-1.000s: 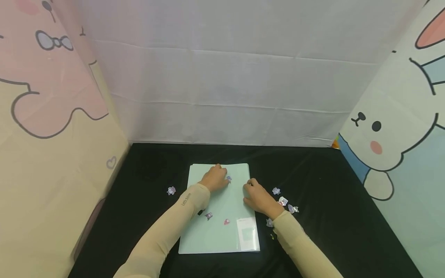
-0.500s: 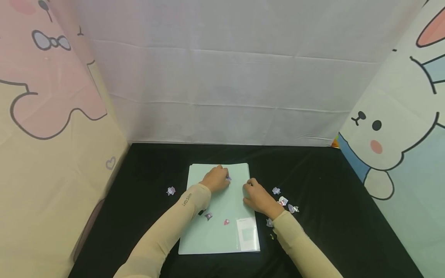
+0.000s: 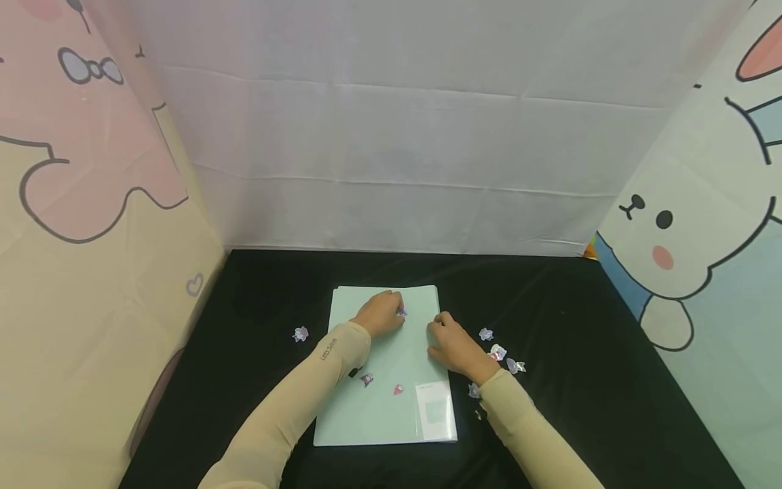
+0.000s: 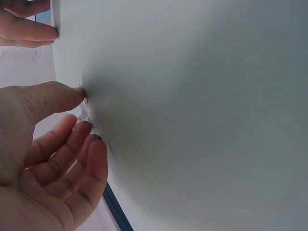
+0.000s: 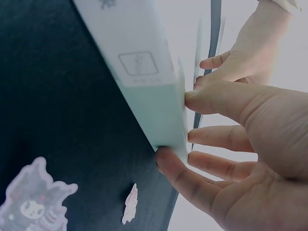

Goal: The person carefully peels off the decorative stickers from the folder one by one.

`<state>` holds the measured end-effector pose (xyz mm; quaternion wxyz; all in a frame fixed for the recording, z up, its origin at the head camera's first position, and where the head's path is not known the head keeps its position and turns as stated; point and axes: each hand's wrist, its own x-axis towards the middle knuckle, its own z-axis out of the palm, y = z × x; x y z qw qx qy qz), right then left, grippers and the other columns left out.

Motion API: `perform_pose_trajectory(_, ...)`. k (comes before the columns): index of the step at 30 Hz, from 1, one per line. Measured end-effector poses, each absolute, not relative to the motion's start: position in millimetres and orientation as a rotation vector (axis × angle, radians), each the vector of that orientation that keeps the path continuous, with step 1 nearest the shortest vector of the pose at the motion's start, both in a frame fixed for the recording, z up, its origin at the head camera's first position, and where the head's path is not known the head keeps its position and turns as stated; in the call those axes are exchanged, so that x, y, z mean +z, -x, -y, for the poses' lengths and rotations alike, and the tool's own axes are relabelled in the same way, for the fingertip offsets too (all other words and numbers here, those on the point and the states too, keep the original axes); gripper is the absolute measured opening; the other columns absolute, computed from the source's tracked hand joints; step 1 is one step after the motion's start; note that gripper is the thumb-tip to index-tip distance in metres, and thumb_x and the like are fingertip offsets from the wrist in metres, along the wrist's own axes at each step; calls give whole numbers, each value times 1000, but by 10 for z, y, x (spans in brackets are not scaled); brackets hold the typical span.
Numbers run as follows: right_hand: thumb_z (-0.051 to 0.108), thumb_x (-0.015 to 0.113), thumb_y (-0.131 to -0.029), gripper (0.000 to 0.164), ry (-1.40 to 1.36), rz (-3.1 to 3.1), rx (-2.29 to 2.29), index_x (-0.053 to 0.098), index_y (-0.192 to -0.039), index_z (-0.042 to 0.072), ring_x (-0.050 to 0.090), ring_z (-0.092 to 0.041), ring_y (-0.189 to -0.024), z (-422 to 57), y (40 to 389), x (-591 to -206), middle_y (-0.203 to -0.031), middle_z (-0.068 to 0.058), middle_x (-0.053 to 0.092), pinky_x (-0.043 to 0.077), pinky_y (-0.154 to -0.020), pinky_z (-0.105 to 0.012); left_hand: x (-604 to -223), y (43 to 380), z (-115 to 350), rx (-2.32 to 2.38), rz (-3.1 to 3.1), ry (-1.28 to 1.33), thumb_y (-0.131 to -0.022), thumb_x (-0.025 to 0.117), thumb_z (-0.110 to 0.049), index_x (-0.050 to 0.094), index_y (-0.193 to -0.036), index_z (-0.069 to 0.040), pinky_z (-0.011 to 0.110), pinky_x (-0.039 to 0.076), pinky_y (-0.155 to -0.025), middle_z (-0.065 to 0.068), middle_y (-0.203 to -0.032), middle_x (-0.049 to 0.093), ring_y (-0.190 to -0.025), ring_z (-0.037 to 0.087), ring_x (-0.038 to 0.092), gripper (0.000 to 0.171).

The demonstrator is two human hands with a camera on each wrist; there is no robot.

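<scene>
A pale green folder (image 3: 366,421) lies flat on the black table, a white label (image 3: 435,411) at its lower right corner. Near its far edge my left hand (image 3: 381,314) pinches a small purple sticker (image 3: 401,312) against the cover. In the left wrist view, thumb and fingertips stand on either side of this sticker, mostly hiding it. My right hand (image 3: 457,350) rests on the folder's right edge. From the right wrist view, its thumb and fingers (image 5: 221,139) touch the top edge, one finger against the spine (image 5: 149,110). A dark sticker (image 3: 366,379) and a pink sticker (image 3: 398,390) lie lower on the cover.
Several loose stickers (image 3: 497,352) are scattered right of the folder, some beside my right wrist. Another sticker (image 3: 301,334) lies to the left. The black tabletop (image 3: 275,292) meets a white curtain (image 3: 397,149) behind, with printed cloth on both sides.
My left fingers have shifted very slightly to the right over the sticker, covering more of it. The right hand and folder stay in place.
</scene>
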<state>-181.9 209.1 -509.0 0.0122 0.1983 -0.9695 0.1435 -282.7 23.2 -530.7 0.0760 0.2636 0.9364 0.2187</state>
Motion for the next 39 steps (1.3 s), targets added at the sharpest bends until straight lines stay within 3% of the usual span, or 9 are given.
perform_pose_trajectory(6, 4, 77, -84, 31, -624, 2994, 428, 62, -107, -11, 61, -31, -86, -2093, 1826, -5111, -111, -27, 53, 54, -76, -41, -5343, 2826, -228, 817, -2828, -848, -97, 66, -10, 66, -95, -9, 32, 49, -77, 0, -86, 59, -78, 15, 55, 2)
perform_pose_trajectory(14, 4, 76, -86, 31, -613, 3025, 429, 62, -109, -11, 62, -32, -89, -2095, 1812, -5115, -114, -28, 53, 54, -78, -42, -5309, 2773, -54, 921, -2815, -760, -95, 64, -5, 65, -92, -8, 32, 49, -74, 0, -83, 59, -76, 16, 55, 5)
perform_pose_trajectory(24, 4, 76, -86, 31, -616, 3017, 458, 61, -109, -10, 62, -34, -92, -2098, 1811, -5106, -116, -30, 53, 54, -80, -43, -5358, 2574, 639, 788, -2861, -613, -94, 63, -5, 67, -94, -10, 34, 50, -72, -1, -81, 59, -74, 16, 55, 7)
perform_pose_trajectory(39, 4, 76, -85, 31, -621, 3003, 463, 61, -109, -11, 62, -36, -91, -2114, 1817, -5130, -116, -30, 52, 54, -80, -44, -5387, 2159, 1576, 864, -2849, -361, -95, 66, -7, 63, -102, -5, 34, 47, -63, 2, -83, 57, -70, 17, 54, 8)
